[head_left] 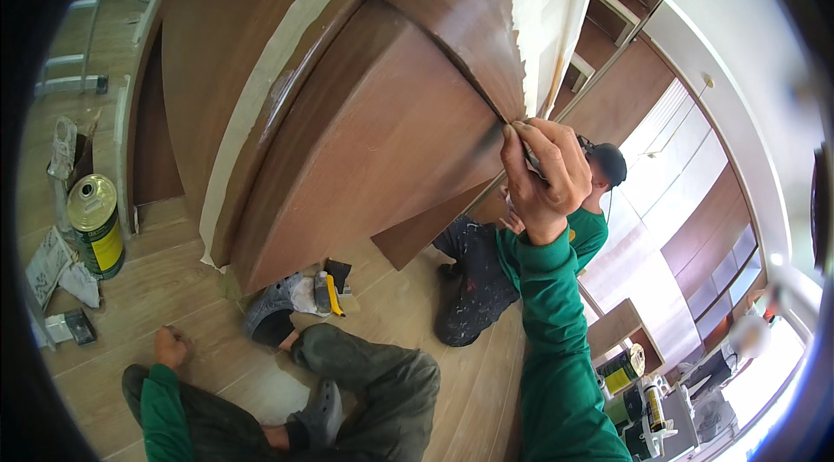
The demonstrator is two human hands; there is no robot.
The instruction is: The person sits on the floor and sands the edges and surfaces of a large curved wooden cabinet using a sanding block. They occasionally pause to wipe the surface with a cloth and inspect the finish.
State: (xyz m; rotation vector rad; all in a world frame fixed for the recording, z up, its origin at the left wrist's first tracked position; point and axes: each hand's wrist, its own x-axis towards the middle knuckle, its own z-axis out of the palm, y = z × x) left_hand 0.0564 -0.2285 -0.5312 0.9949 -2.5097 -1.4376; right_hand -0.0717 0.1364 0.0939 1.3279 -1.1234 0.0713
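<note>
At wooden corner [483,119], right hand [549,172]

Brown panel [391,132], green sleeve [556,323]

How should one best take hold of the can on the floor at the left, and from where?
Probably grip the can around the middle of its body, coming from its near right side, where the left hand is. It stands upright and its body is a plain cylinder, so a wrapping grasp should suit; crumpled white pieces crowd its left.
</note>
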